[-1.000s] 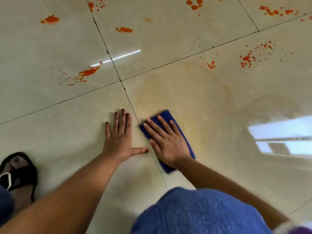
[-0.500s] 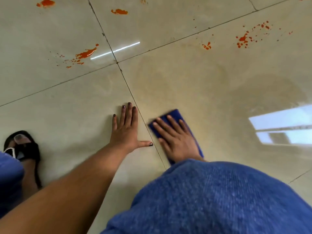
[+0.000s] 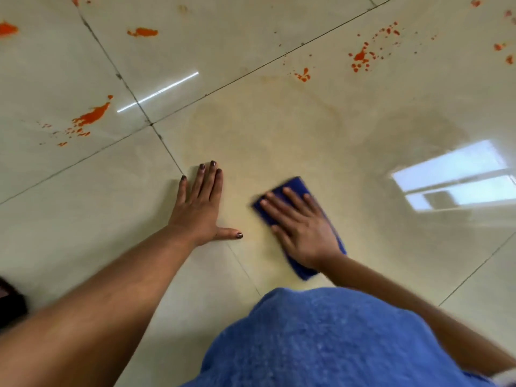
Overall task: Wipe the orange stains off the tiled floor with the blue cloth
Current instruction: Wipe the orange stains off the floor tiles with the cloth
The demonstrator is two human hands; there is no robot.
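Since a second ago the blue cloth point(image 3: 300, 191) has slid off the grout line point(image 3: 164, 145) to the 3 o'clock side, and a clear gap now lies between the two hands, which were nearly touching before.

The fingers point(image 3: 279, 208) of the right hand point(image 3: 303, 229) lie flat and slightly fanned on the cloth, pressing it to the tiled floor point(image 3: 251, 141); nothing is pinched. The folded cloth shows past the fingertips at 12 o'clock and under the wrist at 5 o'clock, its edges blurred.

The left hand point(image 3: 201, 208) rests palm-down on bare tile at 9 o'clock of the cloth, its four fingers close together pointing to 12 o'clock, the thumb stuck out toward 3 o'clock. Its nails are dark.

Around both hands the tile carries a faint yellowish smear. Beyond that, orange stains point(image 3: 90, 117) lie on the tile at 10 o'clock, a smaller blot point(image 3: 143, 32) at 11 o'clock, and a spatter point(image 3: 361, 57) at 1 o'clock, all well apart from the cloth. A window reflection point(image 3: 452, 177) shines at 3 o'clock. A knee in blue fabric point(image 3: 321, 339) fills 6 o'clock, and a dark sandal point(image 3: 11, 303) sits at the 8 o'clock edge.
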